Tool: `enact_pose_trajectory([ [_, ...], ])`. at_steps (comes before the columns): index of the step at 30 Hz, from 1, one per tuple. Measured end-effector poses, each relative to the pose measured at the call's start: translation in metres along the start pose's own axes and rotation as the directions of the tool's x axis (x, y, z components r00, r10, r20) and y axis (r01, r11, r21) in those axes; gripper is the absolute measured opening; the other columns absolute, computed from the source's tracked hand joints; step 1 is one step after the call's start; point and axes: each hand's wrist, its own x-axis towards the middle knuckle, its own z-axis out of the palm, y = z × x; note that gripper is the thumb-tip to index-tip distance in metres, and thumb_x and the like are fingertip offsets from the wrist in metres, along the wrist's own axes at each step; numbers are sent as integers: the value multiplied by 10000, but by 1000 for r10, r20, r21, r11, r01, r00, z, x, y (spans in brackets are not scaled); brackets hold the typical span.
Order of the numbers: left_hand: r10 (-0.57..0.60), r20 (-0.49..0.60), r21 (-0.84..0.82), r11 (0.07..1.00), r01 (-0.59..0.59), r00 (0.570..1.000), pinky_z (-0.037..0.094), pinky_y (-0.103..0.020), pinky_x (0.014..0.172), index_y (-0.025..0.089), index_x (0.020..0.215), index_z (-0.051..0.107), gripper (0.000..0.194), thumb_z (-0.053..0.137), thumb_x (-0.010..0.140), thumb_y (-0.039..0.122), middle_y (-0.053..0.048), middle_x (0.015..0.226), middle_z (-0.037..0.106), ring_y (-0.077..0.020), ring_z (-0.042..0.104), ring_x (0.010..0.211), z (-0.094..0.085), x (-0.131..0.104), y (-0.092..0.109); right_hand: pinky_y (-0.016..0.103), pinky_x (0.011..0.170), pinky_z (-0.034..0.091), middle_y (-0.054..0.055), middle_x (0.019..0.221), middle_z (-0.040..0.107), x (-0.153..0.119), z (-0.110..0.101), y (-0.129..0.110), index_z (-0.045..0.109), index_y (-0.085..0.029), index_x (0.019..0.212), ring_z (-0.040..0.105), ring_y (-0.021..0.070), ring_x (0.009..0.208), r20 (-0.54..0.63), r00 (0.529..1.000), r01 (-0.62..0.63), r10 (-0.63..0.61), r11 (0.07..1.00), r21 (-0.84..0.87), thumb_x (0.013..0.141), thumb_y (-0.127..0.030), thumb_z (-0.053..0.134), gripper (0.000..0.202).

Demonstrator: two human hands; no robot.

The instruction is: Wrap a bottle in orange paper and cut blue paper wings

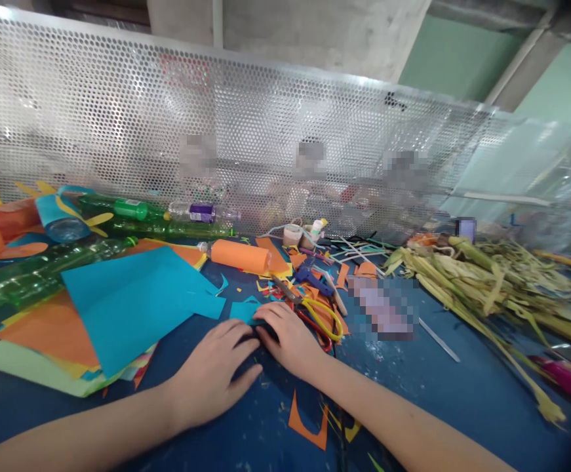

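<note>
Both hands rest close together at the middle of the blue table. My left hand (216, 370) has its fingers apart, its fingertips at the lower edge of a small blue paper piece (240, 311). Touching the right part of that piece is my right hand (288, 337), its fingers bent over it; whether they pinch it is hidden. Just right of my right hand lie yellow-handled scissors (327, 316) and a red handle (315, 328). A large blue sheet (137, 295) lies on other coloured papers at the left.
Green bottles (34, 272) lie at the left, an orange-wrapped bottle (240, 256) behind my hands. A blue glue gun (312, 276) lies among scraps. Dried husks (482, 275) spread at the right. A perforated metal screen (142, 131) stands behind. Cut orange paper (309, 429) lies in front.
</note>
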Motion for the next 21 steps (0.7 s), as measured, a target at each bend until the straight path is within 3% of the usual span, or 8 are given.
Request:
enact_pose_trajectory([
  [8,13,75,-5,1000,-12,997,412,-419,973,171,1150,550,378,434,874,402,-100,1216,547,-267,470,1149,0,-6,7,395,935,448,70,1054,607,0,6,4,571,-190,1044,534,196,1025,-26,1000,8,-8,1000,-8,867,-171,475,202],
  [14,51,57,26,998,-53,997,452,-390,898,172,1110,548,363,426,873,418,-83,1109,576,-251,512,1063,-6,-5,9,427,975,433,95,1133,609,0,13,10,587,-176,1078,529,210,1099,-1,999,40,-40,996,-74,887,-211,449,238],
  [17,4,29,90,996,-6,1000,476,-365,806,167,958,585,314,403,881,412,-71,947,595,-231,546,925,-12,3,-3,436,1009,407,97,1177,602,0,14,10,579,-170,1132,509,216,1148,23,1000,22,-20,993,-117,900,-261,438,287],
  [21,-184,-86,206,958,199,979,464,-391,786,161,883,592,258,414,868,347,-85,857,574,-254,532,900,-21,14,-39,450,1034,380,102,1279,542,0,11,5,529,-174,1236,458,228,1217,52,998,-24,33,985,-169,910,-335,414,381],
])
